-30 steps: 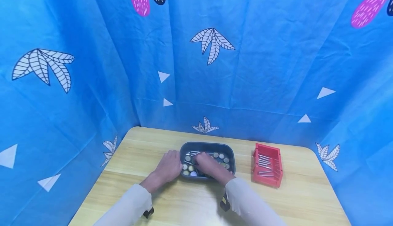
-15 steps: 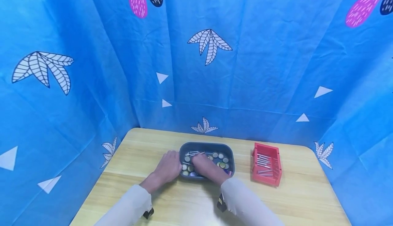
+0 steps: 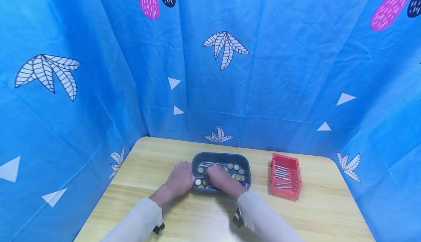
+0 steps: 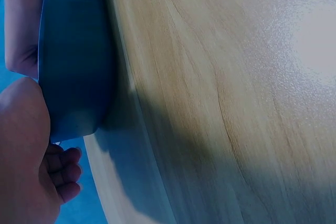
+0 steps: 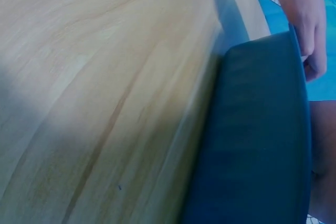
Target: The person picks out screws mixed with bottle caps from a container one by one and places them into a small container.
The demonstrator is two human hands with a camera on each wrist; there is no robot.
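Observation:
A dark grey tub (image 3: pixel 246 161) stands on the wooden table, holding round discs like bottle caps (image 3: pixel 236 166) and several long silver screws or nails (image 3: pixel 205 164). My left hand (image 3: pixel 180 178) grips the tub's left rim; in the left wrist view its fingers (image 4: pixel 71 174) curl at the tub's corner. Inside the tub, my right hand (image 3: pixel 224 178) reaches down among the caps. Its fingertips are hidden, so whether they pinch anything cannot be seen. In the right wrist view the tub's wall (image 5: pixel 252 140) covers most of that hand.
A red bin (image 3: pixel 297 183) to the right of the tub contains several long silver pieces (image 3: pixel 282 171) like those in the tub. The table (image 3: pixel 315 194) ends at a blue patterned curtain (image 3: pixel 279 70) behind and at both sides.
My right hand has shifted slightly left and deeper into the tub, and caps near the tub's left end have moved about. The left hand stays on the rim.

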